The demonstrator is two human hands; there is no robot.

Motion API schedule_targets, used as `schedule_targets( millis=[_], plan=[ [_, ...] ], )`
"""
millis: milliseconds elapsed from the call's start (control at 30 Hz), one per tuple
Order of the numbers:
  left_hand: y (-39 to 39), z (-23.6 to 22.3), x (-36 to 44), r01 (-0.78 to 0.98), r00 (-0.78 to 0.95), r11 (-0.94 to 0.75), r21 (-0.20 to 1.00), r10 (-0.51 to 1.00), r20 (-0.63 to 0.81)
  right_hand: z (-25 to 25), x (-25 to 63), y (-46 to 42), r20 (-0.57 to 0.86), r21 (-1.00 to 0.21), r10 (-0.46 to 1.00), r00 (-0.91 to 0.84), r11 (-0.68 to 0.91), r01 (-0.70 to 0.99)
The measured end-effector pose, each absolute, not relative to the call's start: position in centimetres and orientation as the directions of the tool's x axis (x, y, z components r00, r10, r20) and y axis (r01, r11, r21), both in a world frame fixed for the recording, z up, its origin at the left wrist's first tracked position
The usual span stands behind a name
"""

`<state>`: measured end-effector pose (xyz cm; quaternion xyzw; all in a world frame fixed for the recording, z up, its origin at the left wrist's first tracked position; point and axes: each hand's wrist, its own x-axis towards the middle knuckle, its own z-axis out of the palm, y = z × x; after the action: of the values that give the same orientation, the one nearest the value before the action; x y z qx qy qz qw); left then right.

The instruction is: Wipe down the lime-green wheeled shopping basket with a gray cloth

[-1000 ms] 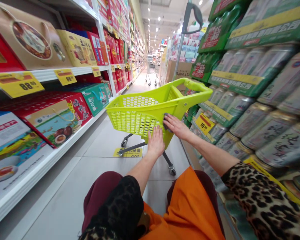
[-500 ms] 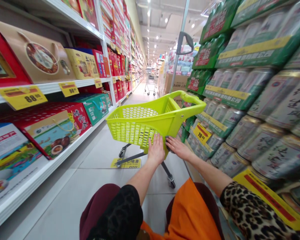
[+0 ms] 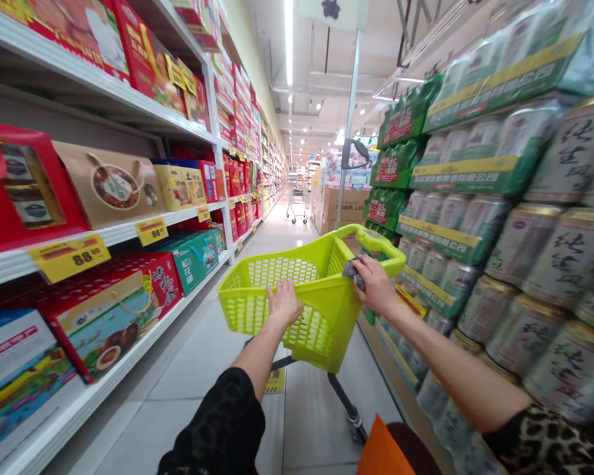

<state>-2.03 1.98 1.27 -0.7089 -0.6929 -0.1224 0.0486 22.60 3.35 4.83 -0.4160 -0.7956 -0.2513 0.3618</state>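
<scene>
Mid-aisle, left hand (image 3: 283, 305) on lime cart (image 3: 321, 336) rim, right hand (image 3: 373, 285) apart, clamping grey cloth (image 3: 352, 274), floor (image 3: 287, 227) open ahead

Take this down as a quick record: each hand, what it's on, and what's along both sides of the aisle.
Left hand: open, resting on the lime-green plastic shopping basket cart
Right hand: holding a grey cloth at the cart's rim
Aisle left: white shelves with boxed gift sets and a yellow price tag
Aisle right: stacked drink cans in shrink-wrapped trays
Far aisle: a wire shopping cart
</scene>
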Motion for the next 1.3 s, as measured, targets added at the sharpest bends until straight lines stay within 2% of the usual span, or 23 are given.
schedule_targets(
  millis=[233,467,533,633,733,900,1100,1233,1300],
  plan=[
    [1.7,1.2,-2.4,0.997,0.045,-0.057,0.045,0.972,0.232,4.9,21.6,3.5,0.720,0.153,0.533,-0.444,0.503,0.851],
    [1.4,1.3,-1.4,0.987,0.150,-0.157,0.042,0.979,0.139,7.7,22.2,5.0,0.640,0.041,0.734,-0.228,0.264,0.964],
    [1.5,1.3,-1.2,0.983,0.170,-0.176,0.043,0.978,0.120,7.5,20.2,5.2,0.576,0.036,0.779,-0.247,0.278,0.960],
    [1.5,1.2,-1.3,0.981,0.185,-0.190,0.029,0.976,0.117,6.3,16.0,5.0,0.473,0.056,0.804,-0.362,0.382,0.922],
    [1.1,0.8,-2.9,0.980,0.194,-0.198,0.007,0.970,0.149,5.5,13.3,5.0,0.441,0.069,0.793,-0.421,0.437,0.897],
    [0.3,0.0,-7.2,0.997,0.082,-0.079,-0.025,0.984,0.158,6.8,15.9,6.0,0.492,-0.005,0.795,-0.354,0.409,0.912],
    [0.0,0.4,-7.5,1.000,-0.001,-0.002,0.030,0.996,0.089,6.2,14.7,6.6,0.505,-0.046,0.824,-0.255,0.321,0.946],
    [-0.2,1.1,-6.9,0.999,0.017,-0.019,0.045,0.998,0.060,6.0,11.6,6.7,0.493,-0.060,0.820,-0.291,0.366,0.929],
    [-0.4,1.2,-7.0,0.998,0.019,-0.022,0.053,0.998,0.053,6.6,12.0,6.9,0.568,-0.040,0.759,-0.318,0.411,0.911]
  ],
)
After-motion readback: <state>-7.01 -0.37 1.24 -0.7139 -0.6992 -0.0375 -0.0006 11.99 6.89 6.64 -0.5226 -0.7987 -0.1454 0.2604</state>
